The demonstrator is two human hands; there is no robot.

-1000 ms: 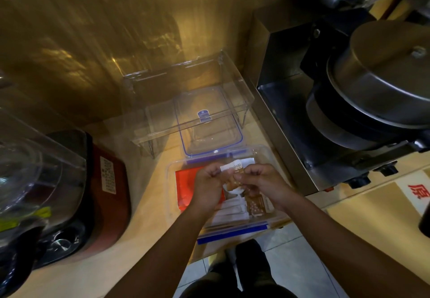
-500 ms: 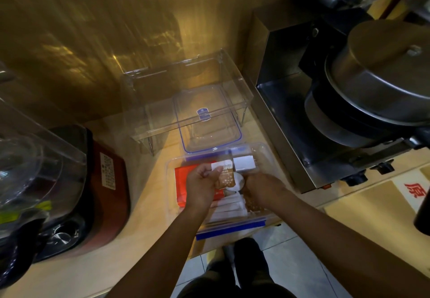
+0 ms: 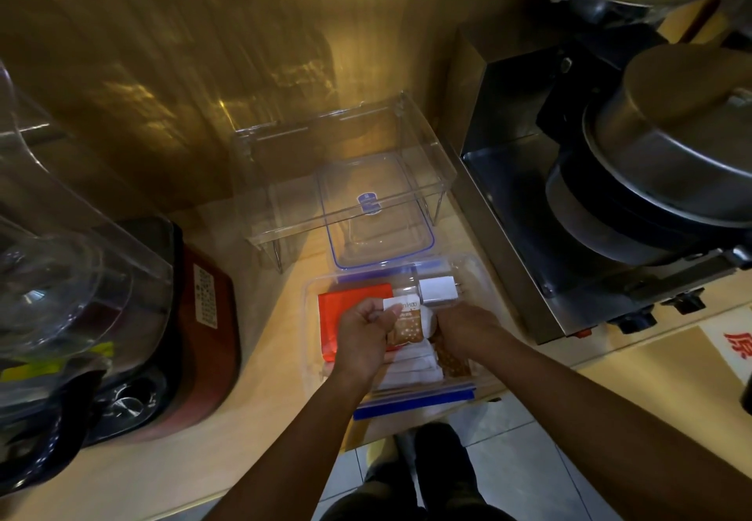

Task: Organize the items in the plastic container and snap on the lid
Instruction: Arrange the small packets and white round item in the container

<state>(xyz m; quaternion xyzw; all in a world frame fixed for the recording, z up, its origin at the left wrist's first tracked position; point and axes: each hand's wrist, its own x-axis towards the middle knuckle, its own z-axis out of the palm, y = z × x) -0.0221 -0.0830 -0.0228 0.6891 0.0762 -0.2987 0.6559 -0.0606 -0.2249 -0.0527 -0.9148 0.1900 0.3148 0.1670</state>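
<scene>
A clear plastic container (image 3: 480,362) with blue clips sits at the counter's front edge. Inside lie a red packet (image 3: 346,296), a small white block (image 3: 437,289), white sachets (image 3: 411,370) and brown sachets. My left hand (image 3: 364,335) pinches a brown-and-white sachet (image 3: 407,323) over the container's middle. My right hand (image 3: 464,327) reaches down into the container's right side, fingers curled among the packets; what they grip is hidden. The clear lid (image 3: 378,215) with a blue seal lies just behind the container, under an acrylic riser.
A clear acrylic riser (image 3: 285,178) stands against the wall behind the lid. A steel appliance (image 3: 512,211) with a round pot lid (image 3: 683,129) flanks the container on the right. A red-and-black appliance (image 3: 203,317) and a clear blender cover (image 3: 65,276) sit left.
Both hands came down from above the container into it. The right hand let go of the sachet and went to the right side; the left hand keeps the sachet.
</scene>
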